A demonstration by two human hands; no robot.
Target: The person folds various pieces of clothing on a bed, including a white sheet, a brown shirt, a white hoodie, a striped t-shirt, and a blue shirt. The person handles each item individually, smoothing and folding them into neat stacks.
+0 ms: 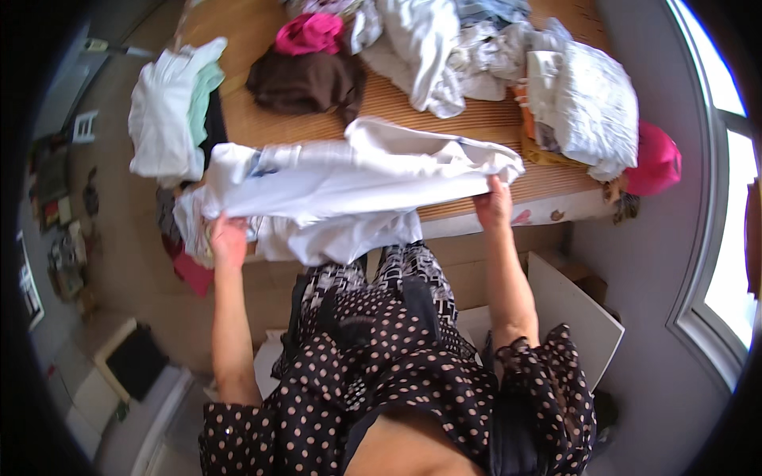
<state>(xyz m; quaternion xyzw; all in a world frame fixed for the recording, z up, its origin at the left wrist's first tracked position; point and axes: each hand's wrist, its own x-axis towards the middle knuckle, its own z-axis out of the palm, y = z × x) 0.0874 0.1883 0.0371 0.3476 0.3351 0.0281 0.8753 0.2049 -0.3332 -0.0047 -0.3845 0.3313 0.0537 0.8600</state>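
A white garment (317, 186) is stretched sideways between my two hands, above the near edge of the bed-like surface. Its kind is hard to make out, and part of it hangs down in loose folds. My left hand (228, 239) is closed on its left end. The fingers of my right hand (495, 205) pinch its right end. Just beyond the garment lie a dark brown cloth (305, 83) and a bright pink cloth (311, 33).
Folded clothes (171, 111) are stacked at the left. At the right stands a pile topped by a white quilted piece (595, 107), beside a pink rounded item (657, 159). Loose white clothes (421, 47) lie at the back. A window (730, 238) is on the right wall.
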